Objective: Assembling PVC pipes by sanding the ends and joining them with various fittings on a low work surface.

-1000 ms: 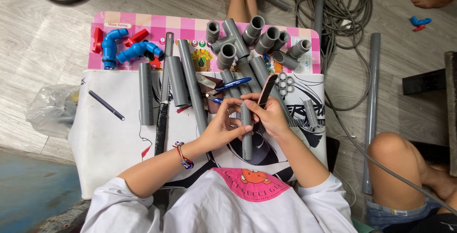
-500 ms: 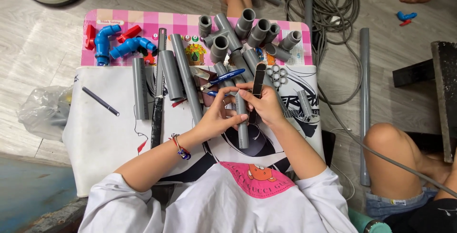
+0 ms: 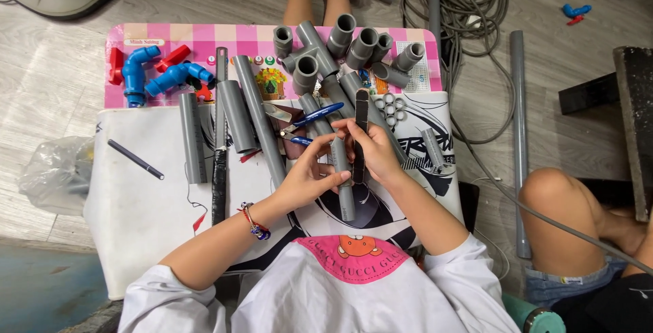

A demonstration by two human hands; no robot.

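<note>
My left hand (image 3: 306,178) grips a short grey pipe (image 3: 347,204) that lies lengthwise on the white board (image 3: 136,217) in front of me. My right hand (image 3: 376,153) holds a narrow dark flat strip (image 3: 362,105), like a file, standing almost upright along the pipe's right side. The two hands meet at the pipe's middle. The pipe's upper part is hidden behind my fingers. Blue-handled pliers (image 3: 314,115) lie just beyond my hands.
Grey pipe lengths (image 3: 235,115) and grey fittings (image 3: 320,47) crowd the pink chequered mat (image 3: 224,34). Blue fittings (image 3: 160,74) and red parts are at its left. A black pen (image 3: 136,159), plastic bag (image 3: 47,173), coiled cable (image 3: 469,0), floor pipe (image 3: 518,136) and another person's knee (image 3: 561,193) surround me.
The dark strip in my right hand has swung from a tilt to nearly upright beside the pipe. Both hands stay on the pipe, shifted slightly in view.
</note>
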